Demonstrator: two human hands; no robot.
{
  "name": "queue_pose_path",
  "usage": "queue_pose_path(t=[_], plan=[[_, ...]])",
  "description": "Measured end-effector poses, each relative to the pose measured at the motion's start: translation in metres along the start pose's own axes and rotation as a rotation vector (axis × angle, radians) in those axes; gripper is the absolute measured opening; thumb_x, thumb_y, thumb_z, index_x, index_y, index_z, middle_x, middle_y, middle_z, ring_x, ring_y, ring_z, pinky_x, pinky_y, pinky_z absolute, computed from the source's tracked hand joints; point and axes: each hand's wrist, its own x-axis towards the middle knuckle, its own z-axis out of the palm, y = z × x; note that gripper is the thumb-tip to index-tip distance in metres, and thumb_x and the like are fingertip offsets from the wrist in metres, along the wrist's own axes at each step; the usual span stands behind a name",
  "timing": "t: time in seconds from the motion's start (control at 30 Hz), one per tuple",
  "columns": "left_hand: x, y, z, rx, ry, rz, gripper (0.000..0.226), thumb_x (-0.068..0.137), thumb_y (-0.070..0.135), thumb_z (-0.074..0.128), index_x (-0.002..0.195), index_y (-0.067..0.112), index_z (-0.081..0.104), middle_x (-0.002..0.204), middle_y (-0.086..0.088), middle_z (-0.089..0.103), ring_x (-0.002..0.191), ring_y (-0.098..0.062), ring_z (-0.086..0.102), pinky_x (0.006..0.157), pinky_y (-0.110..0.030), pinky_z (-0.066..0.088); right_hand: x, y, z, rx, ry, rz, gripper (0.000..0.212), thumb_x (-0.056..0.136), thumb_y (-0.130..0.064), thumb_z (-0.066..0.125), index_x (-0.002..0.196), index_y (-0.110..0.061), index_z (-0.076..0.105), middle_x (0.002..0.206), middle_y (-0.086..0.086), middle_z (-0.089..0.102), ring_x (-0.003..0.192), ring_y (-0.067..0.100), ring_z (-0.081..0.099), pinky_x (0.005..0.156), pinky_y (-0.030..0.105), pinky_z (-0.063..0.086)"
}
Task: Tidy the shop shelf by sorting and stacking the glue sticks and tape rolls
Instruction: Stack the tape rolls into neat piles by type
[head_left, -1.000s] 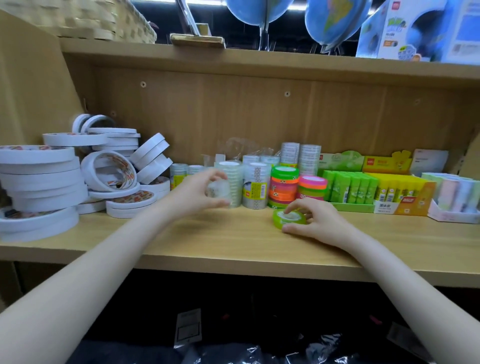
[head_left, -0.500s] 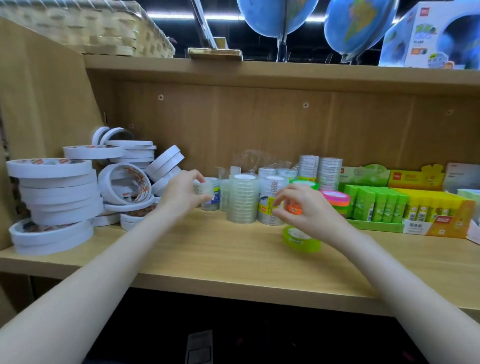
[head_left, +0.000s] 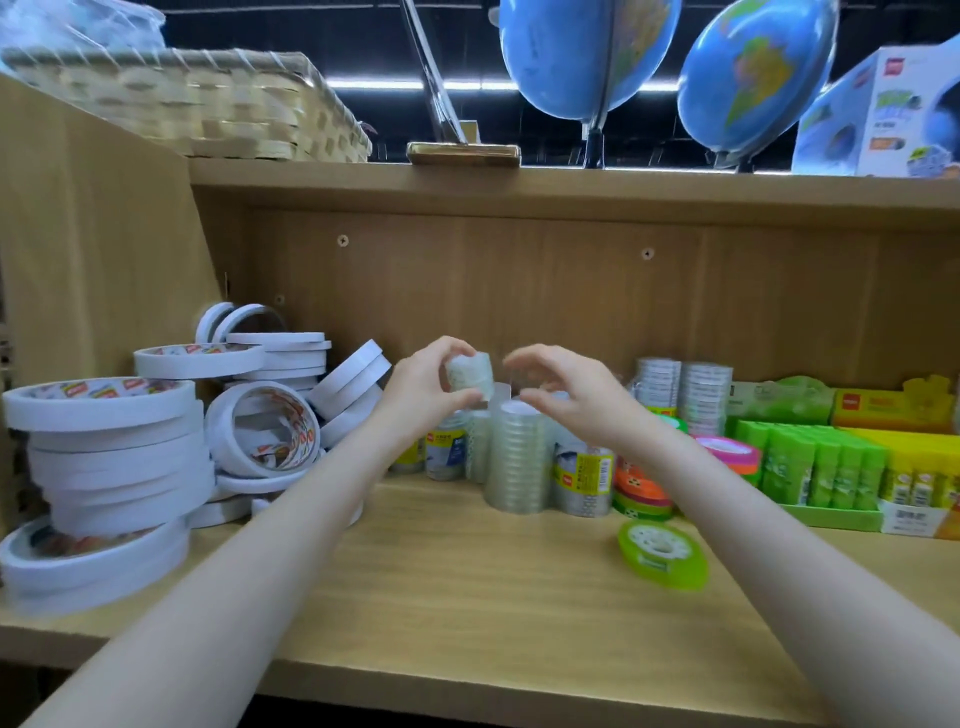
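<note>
My left hand (head_left: 423, 387) pinches a small stack of clear tape rolls (head_left: 470, 375), raised above the shelf. My right hand (head_left: 563, 387) hovers just right of it with curved fingers and holds nothing. Below them stands a tall stack of clear tape (head_left: 517, 457) among labelled tape packs (head_left: 582, 478). A green tape roll (head_left: 662, 553) lies loose on the wooden shelf (head_left: 467, 587). Orange, pink and green rolls (head_left: 641, 493) are stacked behind my right forearm. Green and yellow glue sticks (head_left: 831, 467) stand in trays at the right.
Wide white double-sided tape rolls (head_left: 104, 467) are piled at the left, some leaning or on edge (head_left: 262, 428). Taller clear tape stacks (head_left: 685, 389) stand at the back. A wicker basket (head_left: 197, 104), globes (head_left: 753, 78) and a box sit on the upper shelf.
My left hand lifted the small clear tape stack up and to the right. My right hand left the green roll on the shelf and rose beside the stack. The camera tilted upward.
</note>
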Motion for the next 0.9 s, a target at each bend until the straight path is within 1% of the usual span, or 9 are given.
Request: queue_pose_path(t=[0.1,0.17,0.23,0.3,0.4,0.53,0.6,0.7,0.9], plan=[[0.012,0.001,0.005,0.001,0.018,0.028,0.039,0.077,0.022,0.073,0.112,0.02,0.057,0.101,0.006,0.058,0.075,-0.007,0.049,0.062,-0.015,0.039,0.035,-0.002,0.012,0.044,-0.045,0.042,0.038,0.091,-0.007,0.05,0.124,-0.025,0.054,0.122,0.007,0.057,0.1,0.021,0.061,0.088,0.034,0.051],[0.02,0.001,0.005,-0.017,0.068,0.026,0.042,0.078,0.022,0.073,0.116,0.017,0.056,0.103,0.006,0.058,0.084,-0.011,0.051,0.07,-0.019,0.039,0.052,0.003,0.015,0.051,-0.013,0.046,0.036,0.09,-0.008,0.052,0.122,-0.025,0.055,0.117,0.004,0.059,0.082,0.009,0.063,0.066,0.017,0.052],[0.026,-0.001,0.005,-0.066,0.098,0.045,0.043,0.077,0.019,0.073,0.117,0.017,0.055,0.106,0.007,0.058,0.093,-0.011,0.055,0.08,-0.023,0.044,0.063,0.007,0.015,0.004,0.011,0.048,0.029,0.089,-0.013,0.058,0.117,-0.019,0.059,0.104,0.002,0.06,0.062,-0.005,0.053,0.052,0.005,0.038],[0.028,-0.006,0.006,-0.131,0.089,0.059,0.043,0.077,0.013,0.073,0.117,0.017,0.056,0.108,0.006,0.059,0.092,-0.008,0.059,0.086,-0.023,0.048,0.067,0.011,0.016,-0.074,-0.004,0.033,0.027,0.087,-0.019,0.063,0.114,-0.015,0.062,0.099,0.001,0.057,0.063,0.0,0.046,0.056,0.008,0.032],[0.022,-0.016,0.012,-0.197,0.108,0.033,0.037,0.082,0.005,0.066,0.116,0.015,0.056,0.116,-0.002,0.06,0.092,-0.009,0.062,0.091,-0.026,0.05,0.069,0.019,0.019,-0.154,0.068,0.074,0.027,0.086,-0.024,0.065,0.111,-0.015,0.064,0.097,0.004,0.053,0.085,0.014,0.046,0.073,0.02,0.03],[0.014,-0.033,0.019,0.152,0.019,0.003,0.034,0.088,0.015,0.061,0.121,0.016,0.059,0.124,0.0,0.06,0.117,-0.017,0.052,0.095,-0.022,0.036,0.066,0.025,0.025,-0.208,0.024,0.097,0.029,0.084,-0.027,0.066,0.111,-0.017,0.065,0.091,0.002,0.046,0.085,0.016,0.044,0.074,0.021,0.029],[0.014,-0.038,0.018,0.153,-0.01,-0.024,0.023,0.086,0.016,0.063,0.11,0.018,0.065,0.112,0.002,0.065,0.109,-0.016,0.056,0.09,-0.025,0.042,0.065,0.024,0.029,-0.224,-0.003,0.088,0.03,0.085,-0.029,0.065,0.112,-0.017,0.064,0.083,-0.005,0.037,0.083,0.016,0.043,0.074,0.022,0.031],[0.014,-0.042,0.017,0.089,0.0,-0.045,0.014,0.084,0.014,0.066,0.095,0.02,0.061,0.095,0.005,0.065,0.093,-0.012,0.06,0.078,-0.021,0.046,0.067,0.023,0.031,-0.226,-0.019,0.066,0.031,0.086,-0.03,0.063,0.113,-0.014,0.064,0.091,0.0,0.04,0.085,0.017,0.047,0.082,0.027,0.04],[0.015,-0.037,0.023,-0.158,-0.022,-0.12,0.026,0.081,0.012,0.069,0.095,0.017,0.049,0.084,0.007,0.065,0.071,-0.003,0.054,0.063,-0.008,0.042,0.067,0.026,0.026,-0.353,-0.117,0.083,0.032,0.09,-0.029,0.058,0.116,-0.011,0.061,0.097,0.002,0.042,0.094,0.02,0.05,0.081,0.023,0.035]])
